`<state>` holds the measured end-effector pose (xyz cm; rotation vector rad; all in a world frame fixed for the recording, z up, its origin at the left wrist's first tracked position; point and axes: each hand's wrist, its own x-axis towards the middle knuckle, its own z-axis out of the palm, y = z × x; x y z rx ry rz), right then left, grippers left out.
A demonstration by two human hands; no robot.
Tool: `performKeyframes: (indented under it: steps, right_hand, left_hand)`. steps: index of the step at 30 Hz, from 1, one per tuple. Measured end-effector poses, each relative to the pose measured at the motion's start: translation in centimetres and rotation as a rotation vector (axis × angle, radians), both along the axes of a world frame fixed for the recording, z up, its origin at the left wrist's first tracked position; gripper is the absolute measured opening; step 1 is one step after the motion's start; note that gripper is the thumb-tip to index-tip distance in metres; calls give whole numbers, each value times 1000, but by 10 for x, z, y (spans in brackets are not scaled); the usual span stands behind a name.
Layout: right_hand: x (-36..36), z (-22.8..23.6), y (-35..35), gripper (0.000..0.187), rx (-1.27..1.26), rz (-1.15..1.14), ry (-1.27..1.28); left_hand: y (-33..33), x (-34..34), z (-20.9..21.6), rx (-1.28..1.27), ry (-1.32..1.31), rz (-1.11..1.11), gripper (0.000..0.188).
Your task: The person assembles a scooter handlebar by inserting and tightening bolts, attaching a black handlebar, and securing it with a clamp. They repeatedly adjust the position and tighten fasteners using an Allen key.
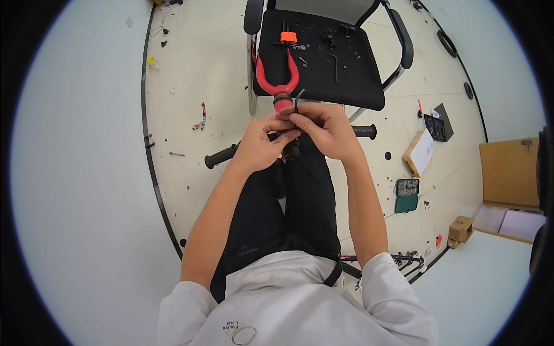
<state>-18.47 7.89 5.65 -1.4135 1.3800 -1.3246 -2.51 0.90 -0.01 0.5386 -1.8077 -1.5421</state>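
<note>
While nr fork (295, 76); rod (296, 102) @ R-grip (329, 130)

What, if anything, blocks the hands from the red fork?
Nothing visible blocks them. The left hand and right hand meet at the near end of the red fork; a bent dark rod rises from the right hand's grip, beside the fork. Exact contact is hidden.

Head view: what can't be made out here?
All in the head view:
Bent metal rod: lower end hidden among the fingers.
Handlebar: middle partly hidden by the left hand and right hand.
Dark parts on the chair seat: too small to identify.
Chair backrest: cut off by the top edge.
</note>
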Motion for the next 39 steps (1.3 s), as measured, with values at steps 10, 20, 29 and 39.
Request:
performKeyframes:
  steps: [10,20,29,39]
  right_hand:
    - [11,5,6,19,80,-286,184]
    - [-5,-2,10,11,19,-193,169]
    - [1,1,4,19,79,-180,140]
    - [5,-1,6,20,25,-163,41]
  left_hand:
    - [6,-5,10,222,-139,165,19]
    - [-5,8,-4,74,12,-57,23]
    - [6,-3,-6,-5,-93,163,12]
    - [1,1,5,65,-16,36,17]
